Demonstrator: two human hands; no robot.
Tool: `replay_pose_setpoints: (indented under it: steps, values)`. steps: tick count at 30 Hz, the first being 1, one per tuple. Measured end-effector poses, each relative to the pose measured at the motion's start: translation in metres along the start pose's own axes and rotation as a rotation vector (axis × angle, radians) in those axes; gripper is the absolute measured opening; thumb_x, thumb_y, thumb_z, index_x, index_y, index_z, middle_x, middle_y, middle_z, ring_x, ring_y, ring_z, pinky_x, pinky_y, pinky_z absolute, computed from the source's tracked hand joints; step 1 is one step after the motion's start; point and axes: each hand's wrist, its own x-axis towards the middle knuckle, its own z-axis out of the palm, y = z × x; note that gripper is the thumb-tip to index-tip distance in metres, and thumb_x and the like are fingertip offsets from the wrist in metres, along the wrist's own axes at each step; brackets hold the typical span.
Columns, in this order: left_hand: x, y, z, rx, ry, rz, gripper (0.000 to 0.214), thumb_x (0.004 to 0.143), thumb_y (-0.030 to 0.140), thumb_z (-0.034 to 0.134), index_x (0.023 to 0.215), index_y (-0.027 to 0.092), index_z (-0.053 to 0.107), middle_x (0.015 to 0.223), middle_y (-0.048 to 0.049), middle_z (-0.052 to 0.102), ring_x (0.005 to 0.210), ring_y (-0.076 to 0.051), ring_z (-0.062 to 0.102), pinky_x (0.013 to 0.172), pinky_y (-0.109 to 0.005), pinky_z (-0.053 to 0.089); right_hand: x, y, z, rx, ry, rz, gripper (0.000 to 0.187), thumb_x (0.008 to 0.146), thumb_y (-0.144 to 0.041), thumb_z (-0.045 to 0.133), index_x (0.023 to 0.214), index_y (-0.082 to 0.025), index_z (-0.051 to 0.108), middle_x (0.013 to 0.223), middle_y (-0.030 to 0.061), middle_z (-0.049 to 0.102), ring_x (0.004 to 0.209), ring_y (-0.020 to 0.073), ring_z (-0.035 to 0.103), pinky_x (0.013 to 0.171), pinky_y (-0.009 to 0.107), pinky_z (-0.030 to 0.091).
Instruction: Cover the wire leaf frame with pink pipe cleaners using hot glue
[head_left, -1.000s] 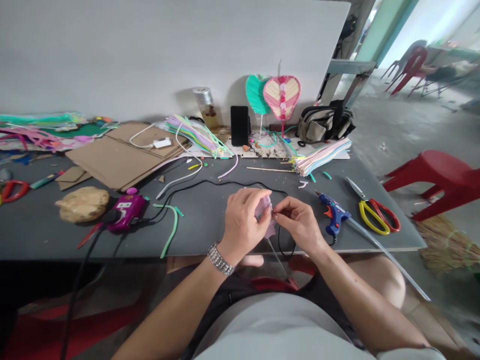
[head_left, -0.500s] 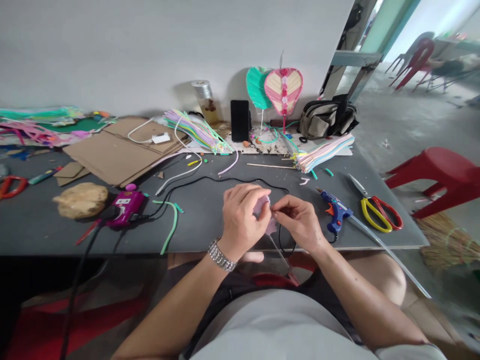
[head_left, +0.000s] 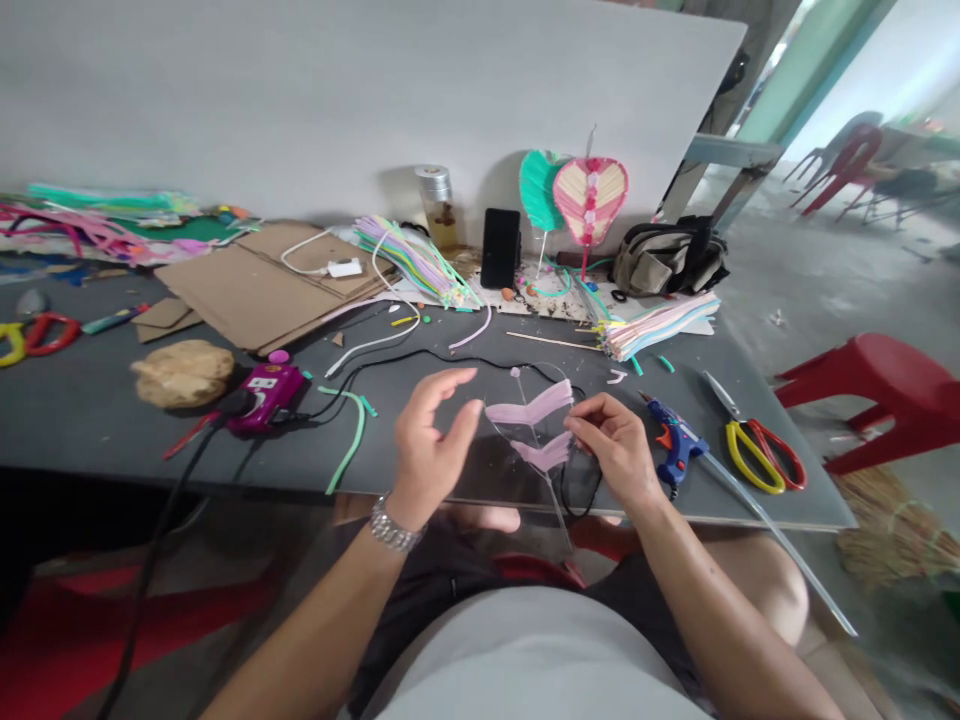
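Note:
A clear heart-shaped frame on a thin stick carries two rows of pink strips (head_left: 532, 408). My right hand (head_left: 616, 452) pinches the frame's right edge above the grey table (head_left: 90, 420). My left hand (head_left: 429, 446) hovers just left of the frame with its fingers spread, and nothing is in it. A silver watch sits on my left wrist. A blue glue gun (head_left: 677, 438) lies right of my right hand.
Red and yellow scissors (head_left: 757, 450) lie near the right edge. A purple glue gun (head_left: 262, 392) and black cables sit at the left. Bundles of coloured straws (head_left: 656, 322), cardboard (head_left: 247, 295), a phone (head_left: 500, 248), two finished fans (head_left: 577, 195) and a bag (head_left: 667, 262) line the back. A red stool (head_left: 885, 380) stands at right.
My left hand has let go of the pink piece and opened, moving left. The frame now shows in full, held only by my right hand. The camera has shifted a little.

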Motion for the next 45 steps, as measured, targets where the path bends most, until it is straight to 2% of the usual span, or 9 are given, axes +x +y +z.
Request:
replay_pose_setpoints:
  steps: [3, 6, 10, 13, 19, 25, 30, 37, 45]
  values:
    - [-0.017, -0.023, -0.016, -0.355, 0.143, -0.346, 0.03, 0.085, 0.037, 0.076, 0.109, 0.02, 0.072, 0.119, -0.012, 0.074, 0.118, -0.028, 0.067, 0.102, -0.043, 0.052, 0.003, 0.009, -0.005, -0.006, 0.016, 0.031, 0.025, 0.071, -0.037, 0.086, 0.082, -0.02, 0.071, 0.067, -0.0015, 0.065, 0.054, 0.0099, 0.052, 0.048, 0.023, 0.038]
    - [-0.034, -0.03, -0.019, -0.641, 0.132, -0.626, 0.038, 0.078, 0.039, 0.082, 0.109, 0.019, 0.073, 0.12, -0.0133, 0.074, 0.121, -0.031, 0.067, 0.106, -0.048, 0.05, 0.003, 0.013, -0.006, 0.036, 0.031, 0.085, 0.029, 0.067, -0.037, 0.089, 0.08, -0.02, 0.071, 0.062, -0.0021, 0.063, 0.052, 0.011, 0.054, 0.045, 0.022, 0.038]
    - [-0.045, -0.02, -0.009, -0.845, 0.108, -0.795, 0.045, 0.075, 0.032, 0.083, 0.116, 0.018, 0.072, 0.134, -0.0156, 0.069, 0.126, -0.032, 0.065, 0.113, -0.049, 0.046, -0.002, 0.008, -0.003, 0.139, 0.031, 0.106, 0.029, 0.064, -0.034, 0.091, 0.08, -0.02, 0.071, 0.065, -0.0015, 0.066, 0.054, 0.0108, 0.058, 0.047, 0.021, 0.043]
    - [-0.044, -0.012, 0.005, -0.943, 0.091, -0.898, 0.044, 0.074, 0.025, 0.084, 0.115, 0.017, 0.07, 0.132, -0.0157, 0.07, 0.124, -0.03, 0.067, 0.111, -0.047, 0.047, -0.007, 0.002, -0.005, 0.214, 0.03, 0.098, 0.027, 0.066, -0.031, 0.091, 0.08, -0.02, 0.07, 0.071, -0.0013, 0.069, 0.055, 0.0089, 0.058, 0.049, 0.02, 0.044]
    - [-0.034, -0.005, 0.036, -1.132, -0.088, -0.968, 0.03, 0.07, 0.025, 0.085, 0.094, 0.015, 0.072, 0.098, -0.0105, 0.079, 0.096, -0.022, 0.075, 0.085, -0.031, 0.055, -0.015, -0.001, -0.014, 0.285, 0.016, 0.087, 0.025, 0.069, -0.03, 0.09, 0.08, -0.021, 0.07, 0.072, -0.001, 0.07, 0.055, 0.0083, 0.058, 0.051, 0.019, 0.045]
    - [-0.03, 0.007, 0.044, -1.087, -0.091, -0.829, 0.033, 0.064, 0.033, 0.093, 0.081, 0.013, 0.072, 0.077, -0.0063, 0.077, 0.074, -0.019, 0.074, 0.072, -0.029, 0.054, -0.021, -0.001, -0.014, 0.284, 0.018, 0.114, 0.027, 0.067, -0.029, 0.091, 0.08, -0.02, 0.069, 0.073, -0.0004, 0.071, 0.055, 0.0083, 0.058, 0.05, 0.019, 0.044]
    - [-0.036, 0.012, 0.041, -0.97, -0.12, -0.764, 0.034, 0.064, 0.036, 0.093, 0.081, 0.012, 0.076, 0.075, -0.0071, 0.076, 0.072, -0.019, 0.071, 0.07, -0.03, 0.054, -0.023, 0.001, -0.009, 0.277, 0.033, 0.115, 0.026, 0.067, -0.03, 0.09, 0.08, -0.02, 0.07, 0.072, -0.0003, 0.071, 0.056, 0.0084, 0.058, 0.051, 0.019, 0.044]
    - [-0.043, 0.008, 0.036, -0.929, -0.126, -0.831, 0.028, 0.062, 0.033, 0.091, 0.075, 0.013, 0.076, 0.072, -0.0047, 0.074, 0.07, -0.018, 0.068, 0.07, -0.03, 0.053, -0.028, 0.01, 0.001, 0.254, 0.034, 0.111, 0.022, 0.07, -0.032, 0.086, 0.081, -0.021, 0.07, 0.074, -0.0005, 0.07, 0.058, 0.0096, 0.055, 0.054, 0.022, 0.042]
    - [-0.047, 0.012, 0.036, -0.886, -0.127, -0.745, 0.024, 0.067, 0.031, 0.088, 0.078, 0.013, 0.077, 0.074, -0.005, 0.074, 0.072, -0.018, 0.067, 0.072, -0.031, 0.053, -0.036, 0.023, 0.02, 0.134, -0.058, 0.139, 0.025, 0.071, -0.039, 0.087, 0.08, -0.02, 0.073, 0.077, 0.0003, 0.071, 0.071, 0.0147, 0.061, 0.069, 0.028, 0.047]
